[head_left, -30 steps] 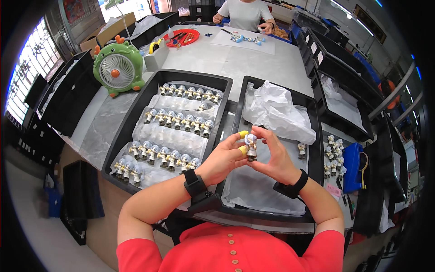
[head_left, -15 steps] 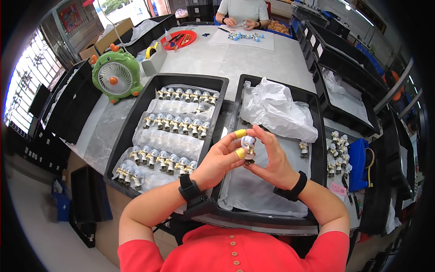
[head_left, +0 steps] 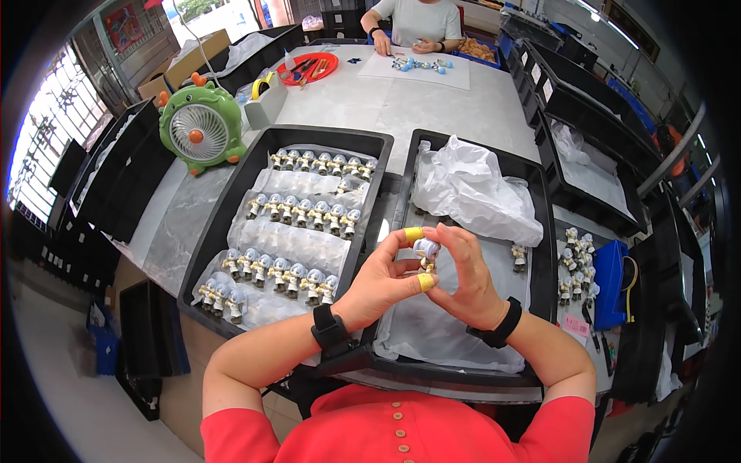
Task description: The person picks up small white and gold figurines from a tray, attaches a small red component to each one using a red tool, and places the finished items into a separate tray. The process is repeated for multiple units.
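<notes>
A small figurine (head_left: 426, 250) with pale hair and a light outfit is upright between my hands over the right tray. My left hand (head_left: 380, 279), with yellow covers on a thumb and finger, pinches it from the left. My right hand (head_left: 474, 284) closes round it from the other side, thumb and fingertips on it. Its lower end is partly hidden by my left thumb. In the left black tray (head_left: 266, 133), rows of matching figurines (head_left: 296, 278) lie between sheets of white padding. The right black tray (head_left: 549, 287) holds crumpled white sheeting (head_left: 471, 189) and one figurine (head_left: 519, 258) near its right wall.
A green fan (head_left: 202, 127) stands beyond the left tray, near a tape dispenser (head_left: 265, 106) and a red tray of tools (head_left: 327, 65). More figurines (head_left: 574, 266) and a blue bin (head_left: 610, 282) are at right. Across the table a person (head_left: 417, 23) handles blue pieces.
My hands have turned the figurine slightly and lowered it a little; my left thumb now covers its lower end. The person opposite has moved one hand left.
</notes>
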Available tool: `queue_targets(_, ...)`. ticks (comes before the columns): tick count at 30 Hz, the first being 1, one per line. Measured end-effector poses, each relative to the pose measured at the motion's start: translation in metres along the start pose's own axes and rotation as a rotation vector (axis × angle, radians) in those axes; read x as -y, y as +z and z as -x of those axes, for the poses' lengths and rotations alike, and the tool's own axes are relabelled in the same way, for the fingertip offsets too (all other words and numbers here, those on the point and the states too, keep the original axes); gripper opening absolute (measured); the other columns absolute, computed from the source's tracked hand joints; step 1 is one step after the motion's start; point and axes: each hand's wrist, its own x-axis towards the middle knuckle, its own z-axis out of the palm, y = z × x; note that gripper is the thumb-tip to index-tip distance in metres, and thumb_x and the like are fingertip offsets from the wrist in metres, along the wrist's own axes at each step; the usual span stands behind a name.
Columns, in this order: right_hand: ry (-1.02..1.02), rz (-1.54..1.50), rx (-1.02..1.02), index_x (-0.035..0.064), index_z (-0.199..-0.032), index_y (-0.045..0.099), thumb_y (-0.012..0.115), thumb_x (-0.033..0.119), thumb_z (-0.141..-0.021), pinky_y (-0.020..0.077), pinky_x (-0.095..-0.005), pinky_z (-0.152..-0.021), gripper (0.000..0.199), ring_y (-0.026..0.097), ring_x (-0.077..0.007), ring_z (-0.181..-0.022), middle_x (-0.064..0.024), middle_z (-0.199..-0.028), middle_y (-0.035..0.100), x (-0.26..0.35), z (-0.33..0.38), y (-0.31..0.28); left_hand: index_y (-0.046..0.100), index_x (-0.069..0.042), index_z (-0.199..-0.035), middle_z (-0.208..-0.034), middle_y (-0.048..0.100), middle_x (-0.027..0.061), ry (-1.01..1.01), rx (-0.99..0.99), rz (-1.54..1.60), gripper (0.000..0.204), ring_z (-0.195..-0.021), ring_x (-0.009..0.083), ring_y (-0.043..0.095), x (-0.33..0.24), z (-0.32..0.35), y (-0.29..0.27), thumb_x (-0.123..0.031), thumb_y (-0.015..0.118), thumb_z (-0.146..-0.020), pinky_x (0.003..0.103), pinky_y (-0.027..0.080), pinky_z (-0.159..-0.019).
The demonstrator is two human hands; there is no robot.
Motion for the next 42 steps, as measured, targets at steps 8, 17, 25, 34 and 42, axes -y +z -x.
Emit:
queue_targets(8,0.046,-0.024,-0.002,0.0089,-0.142,0.03,0.079,0.002,-0.061,0.0385,-0.0402,-0.098,0.094,0.044,-0.0316,-0.116,-0.0115,-0.125,0.05,-0.001,0.002,0.002,0.036,-0.004,-0.135,-0.119,0.048,0.006,-0.045,0.017,0.077,0.055,-0.105,0.0181,0.058,0.004,-0.001,-0.003,-0.006,0.063,-0.086,0.032,0.048,-0.089)
queue_targets(17,0.141,-0.106,0.013,0.0086,-0.144,0.025,0.082,0.008,-0.062,0.0377,-0.0384,-0.099,0.1,0.046,-0.0284,-0.115,-0.012,-0.123,0.051,0.001,0.0,-0.004,0.033,-0.005,-0.138,-0.123,0.051,0.0064,-0.099,0.092,0.26,0.053,-0.108,0.0214,0.057,0.005,-0.005,-0.008,-0.017,0.057,-0.093,0.034,0.048,-0.091)
queue_targets(25,0.182,-0.127,0.019,0.0096,-0.145,0.023,0.082,0.009,-0.063,0.0377,-0.0381,-0.099,0.101,0.047,-0.0273,-0.116,-0.0117,-0.124,0.051,0.0,0.0,-0.006,0.032,-0.005,-0.139,-0.122,0.053,0.0077,-0.092,0.118,0.315,0.05,-0.109,0.0247,0.058,0.005,-0.006,-0.009,-0.02,0.053,-0.095,0.036,0.049,-0.091)
queue_targets(34,0.247,-0.13,0.081,0.011,-0.147,0.016,0.082,0.013,-0.064,0.0366,-0.0379,-0.098,0.106,0.049,-0.023,-0.117,-0.0097,-0.128,0.05,-0.001,0.001,-0.008,0.033,-0.006,-0.138,-0.121,0.054,0.0079,-0.11,0.125,0.324,0.048,-0.109,0.0253,0.059,0.007,-0.007,-0.011,-0.022,0.051,-0.096,0.037,0.05,-0.089)
queue_targets(42,0.136,-0.082,-0.009,0.0123,-0.129,0.047,0.079,0.006,-0.062,0.0374,-0.0406,-0.099,0.074,0.047,-0.0297,-0.115,-0.0098,-0.124,0.05,0.006,-0.005,-0.008,0.034,-0.007,-0.138,-0.123,0.054,0.008,-0.115,0.138,0.388,0.045,-0.11,0.0255,0.058,0.005,-0.006,-0.011,-0.021,0.049,-0.097,0.037,0.049,-0.089)
